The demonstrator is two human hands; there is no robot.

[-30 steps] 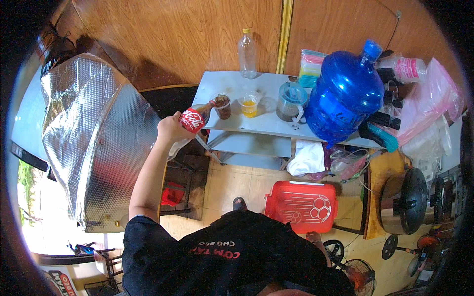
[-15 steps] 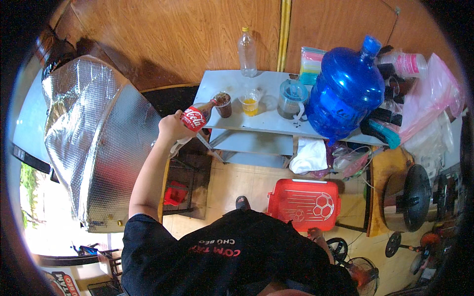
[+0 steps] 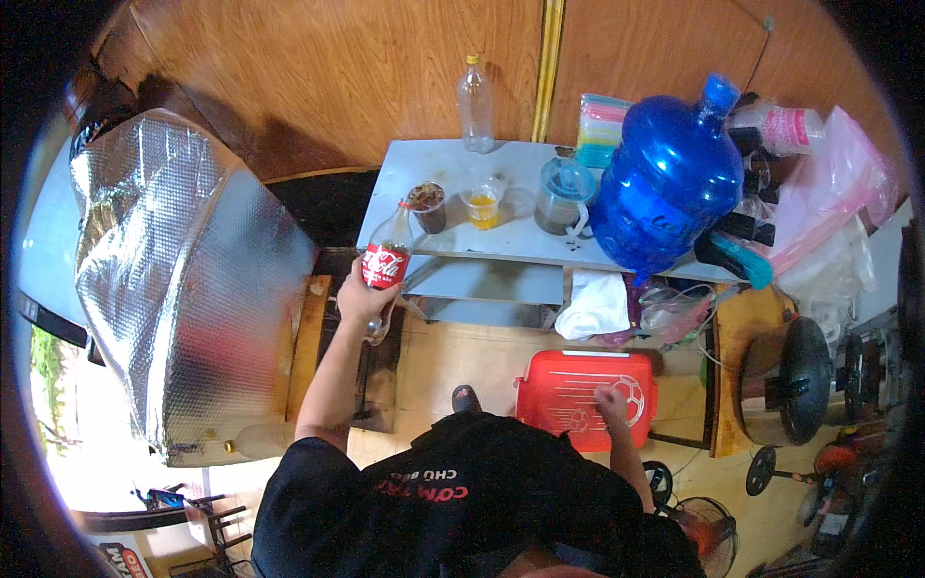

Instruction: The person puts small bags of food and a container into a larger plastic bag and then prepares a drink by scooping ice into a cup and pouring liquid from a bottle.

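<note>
My left hand grips a clear plastic soda bottle with a red label, roughly upright at the front left of the grey table. Dark drink shows inside it. Just beyond its neck stands a clear cup of dark drink with ice. Beside that cup, to the right, is a second clear cup with yellow-orange liquid. My right hand is above the red box, its fingers curled closed; whatever they may hold is hidden.
A lidded pitcher and a large blue water jug occupy the table's right side. An empty bottle stands at the back. Left is a silver foil cover; below are a red box and a fan.
My left hand has drawn the soda bottle back from the dark drink's cup and turned it from tilted to upright. My right hand has risen and come forward over the red box.
</note>
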